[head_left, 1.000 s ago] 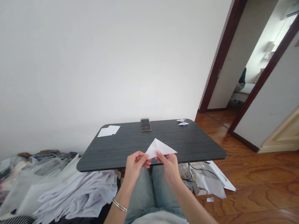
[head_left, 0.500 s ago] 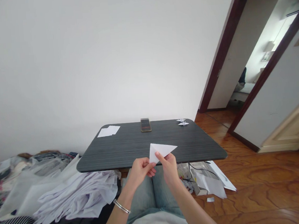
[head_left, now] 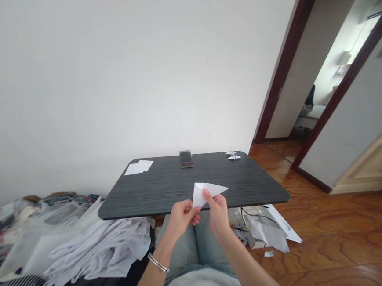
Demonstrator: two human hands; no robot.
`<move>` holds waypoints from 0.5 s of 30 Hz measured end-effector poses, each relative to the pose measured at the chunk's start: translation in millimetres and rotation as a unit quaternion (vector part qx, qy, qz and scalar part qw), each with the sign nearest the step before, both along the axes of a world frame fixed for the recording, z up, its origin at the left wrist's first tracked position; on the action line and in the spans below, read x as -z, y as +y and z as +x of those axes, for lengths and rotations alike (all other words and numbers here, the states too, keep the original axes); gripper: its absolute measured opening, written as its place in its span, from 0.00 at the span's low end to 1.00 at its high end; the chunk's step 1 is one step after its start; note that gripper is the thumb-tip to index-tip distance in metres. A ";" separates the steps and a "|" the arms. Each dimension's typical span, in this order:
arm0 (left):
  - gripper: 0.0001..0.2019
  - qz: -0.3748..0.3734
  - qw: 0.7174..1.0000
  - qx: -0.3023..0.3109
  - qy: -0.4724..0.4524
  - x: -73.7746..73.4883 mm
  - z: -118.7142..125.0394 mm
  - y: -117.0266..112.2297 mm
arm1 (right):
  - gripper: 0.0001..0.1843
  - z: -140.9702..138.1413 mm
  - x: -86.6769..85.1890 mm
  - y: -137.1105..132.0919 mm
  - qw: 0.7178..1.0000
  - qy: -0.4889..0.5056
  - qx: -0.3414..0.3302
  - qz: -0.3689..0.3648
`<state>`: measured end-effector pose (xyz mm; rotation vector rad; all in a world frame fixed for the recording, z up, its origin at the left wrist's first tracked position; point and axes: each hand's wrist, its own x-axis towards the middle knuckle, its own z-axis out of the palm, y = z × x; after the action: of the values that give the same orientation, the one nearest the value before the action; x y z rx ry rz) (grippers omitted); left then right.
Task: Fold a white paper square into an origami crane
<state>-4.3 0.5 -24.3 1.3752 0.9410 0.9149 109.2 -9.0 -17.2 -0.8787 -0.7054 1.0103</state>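
Note:
A white sheet of paper folded into a triangle (head_left: 200,193) is held up at the near edge of the dark table, its long point toward the right. My left hand (head_left: 183,216) pinches its lower left corner between thumb and fingers. With the thumb on top and fingers beneath, my right hand (head_left: 216,209) grips it along the lower middle. Two small folded paper cranes (head_left: 234,157) lie at the table's back right corner. White paper sheets (head_left: 140,166) lie at the back left.
The dark table (head_left: 161,187) stands against a white wall, with a phone (head_left: 186,159) on its back edge. Clothes (head_left: 97,251) are heaped on the left. Under the table's right side are cables and a box with papers (head_left: 269,234). A doorway opens at right.
Both hands and the folded paper have shifted slightly to the right. My right thumb sits a little higher on the paper, and the paper has tilted a little.

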 end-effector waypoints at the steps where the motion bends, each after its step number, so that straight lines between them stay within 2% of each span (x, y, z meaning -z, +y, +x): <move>1: 0.18 0.006 1.000 -0.008 -0.002 -0.3 0.3 -0.1 | 0.18 0.0 -0.1 0.2 1.000 0.006 -0.006 0.002; 8: 0.17 0.026 0.996 -0.077 -0.046 -7.9 3.3 -0.6 | 0.10 -0.5 -0.5 -1.0 0.995 -0.003 -0.090 0.031; 12: 0.16 0.019 0.993 -0.097 -0.067 -11.2 5.4 -2.3 | 0.12 -3.4 5.6 0.1 0.997 0.002 -0.081 0.020; 15: 0.15 0.013 0.991 -0.101 -0.082 -10.6 7.0 -3.5 | 0.12 -6.4 13.0 0.7 0.997 -0.009 -0.063 0.038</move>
<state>2.7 -3.0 -13.7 1.2204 0.9570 1.1785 102.8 -8.4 -30.2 -0.7855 -0.8173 1.0809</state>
